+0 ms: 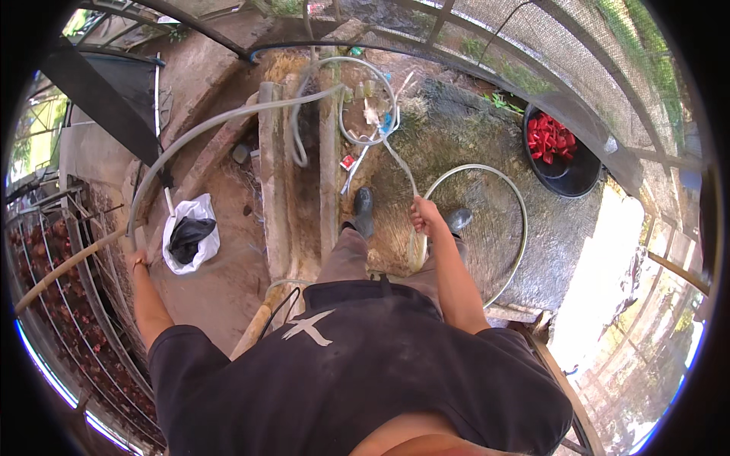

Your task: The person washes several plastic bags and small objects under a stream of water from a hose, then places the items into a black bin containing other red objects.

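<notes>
A long clear hose [236, 111] arcs from the left side across to the middle, then loops over the ground. My right hand [426, 216] is closed round a length of it in front of my legs, and another bend of the hose curves out to the right. On the far left, my left hand [138, 257] is at the hose's lower left stretch, its fingers closed round it beside a bamboo pole [72, 267]. Close to that hand, a white sack [206, 251] with a black plastic bag [190, 239] inside stands on the dirt.
A black tub [564, 181] of red pieces [549, 140] stands at the far right on wet concrete. Low concrete curbs [272, 182] run beside my boots [363, 211]. Litter [372, 112] lies among the hose coils. Wire cages [57, 289] with brown birds line the left side.
</notes>
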{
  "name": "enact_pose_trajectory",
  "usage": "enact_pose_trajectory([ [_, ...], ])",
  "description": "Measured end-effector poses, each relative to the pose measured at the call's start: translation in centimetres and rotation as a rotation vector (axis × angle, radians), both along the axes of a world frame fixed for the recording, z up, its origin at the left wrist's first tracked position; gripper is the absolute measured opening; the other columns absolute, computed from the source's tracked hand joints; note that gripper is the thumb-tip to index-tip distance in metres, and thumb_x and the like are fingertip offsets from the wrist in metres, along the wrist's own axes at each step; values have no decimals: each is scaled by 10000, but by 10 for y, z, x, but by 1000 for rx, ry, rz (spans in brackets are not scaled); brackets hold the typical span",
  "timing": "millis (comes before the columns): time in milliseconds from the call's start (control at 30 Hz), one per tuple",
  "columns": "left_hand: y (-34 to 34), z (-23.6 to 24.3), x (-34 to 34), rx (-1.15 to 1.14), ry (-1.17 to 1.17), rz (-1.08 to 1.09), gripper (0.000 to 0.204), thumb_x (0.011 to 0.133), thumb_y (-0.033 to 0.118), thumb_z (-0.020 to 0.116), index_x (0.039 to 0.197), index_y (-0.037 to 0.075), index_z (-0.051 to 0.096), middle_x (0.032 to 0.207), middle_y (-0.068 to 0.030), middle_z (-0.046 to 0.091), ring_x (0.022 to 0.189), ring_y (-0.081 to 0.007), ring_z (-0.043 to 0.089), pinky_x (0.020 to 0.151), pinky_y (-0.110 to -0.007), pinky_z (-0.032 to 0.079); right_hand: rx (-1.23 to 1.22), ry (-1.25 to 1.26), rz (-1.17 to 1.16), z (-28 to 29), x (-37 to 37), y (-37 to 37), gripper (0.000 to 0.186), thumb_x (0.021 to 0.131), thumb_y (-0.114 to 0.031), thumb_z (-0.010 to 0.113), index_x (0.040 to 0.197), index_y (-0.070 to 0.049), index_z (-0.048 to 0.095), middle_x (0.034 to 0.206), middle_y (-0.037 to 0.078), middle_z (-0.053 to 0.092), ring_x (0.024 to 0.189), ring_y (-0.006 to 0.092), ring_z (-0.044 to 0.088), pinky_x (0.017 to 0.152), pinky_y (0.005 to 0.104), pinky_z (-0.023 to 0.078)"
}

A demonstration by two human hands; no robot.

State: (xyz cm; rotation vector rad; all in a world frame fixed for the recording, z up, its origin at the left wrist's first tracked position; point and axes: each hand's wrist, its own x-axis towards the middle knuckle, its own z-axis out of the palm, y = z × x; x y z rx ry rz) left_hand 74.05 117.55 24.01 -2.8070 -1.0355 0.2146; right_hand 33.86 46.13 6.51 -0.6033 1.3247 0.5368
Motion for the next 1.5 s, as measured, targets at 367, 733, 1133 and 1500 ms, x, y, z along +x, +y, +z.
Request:
enact_pose_trajectory([
  [367, -222, -102, -81, -393, 28, -580, 436, 748, 318, 665, 1095, 61, 607, 960, -145, 654, 890, -256, 622, 796, -323, 472, -10, -63, 154, 15, 36, 27, 373, 900, -477, 439, 819, -114, 416, 518, -46, 287, 378, 67, 260, 368, 253, 229],
  [733, -627, -405, -204, -1936, 580, -36, 224, 852, 87, 551, 913, -124, 595, 894, -216, 629, 788, -304, 644, 743, -374, 561, -156, -194, -10, -8, 73, 53, 375, 918, -436, 427, 778, -88, 439, 522, -7, 371, 367, 71, 290, 333, 243, 252],
  [1133, -739, -539, -184, -545, -139, -849, 788, 686, 278, 696, 1323, 57, 289, 1325, -266, 257, 1252, -418, 266, 1049, -470, 246, 148, -197, -172, -142, 35, -20, 334, 942, -410, 397, 827, -98, 428, 541, -40, 317, 413, 58, 274, 374, 223, 234],
  [1500, -654, -529, -66, -962, -277, -657, 298, 807, 288, 637, 753, -4, 616, 546, -75, 544, 524, -198, 542, 534, -381, 433, 95, -156, -102, -199, 26, 25, 370, 918, -378, 433, 739, -55, 450, 514, 17, 400, 364, 97, 341, 331, 261, 263],
])
